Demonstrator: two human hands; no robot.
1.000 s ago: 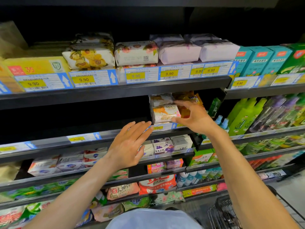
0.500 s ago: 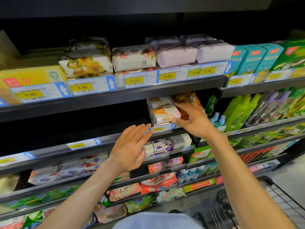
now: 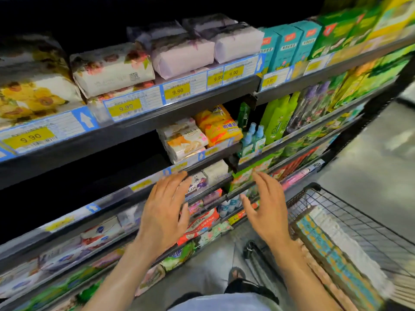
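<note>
Your shirt: cut off by the bottom edge, with one sandalled foot on the floor just past it. Your left hand: fingers straight and spread, grasping nothing, raised before the shelves. Your right hand: likewise empty, fingers loosely spread, palm turned toward the left hand and apart from it. Cart: at your right, cut by the frame's edge; the patterned packs inside are blurred and their print is unreadable. Boxes: on the shelf just past your left fingertips, one white and one purple-printed, the latter partly hidden behind those fingers. Soap pack: white and orange, one shelf higher, stacked at the front lip, apart from both hands. Yellow pack: touching it on the right. Blue bottles, then green bottles: further right. Left of the soap pack the shelf lies in darkness and its contents cannot be made out. Top shelf: floral packs, lilac packs, teal boxes and price tags reading 9.90. Lower shelves: smeared, with labels illegible.
</note>
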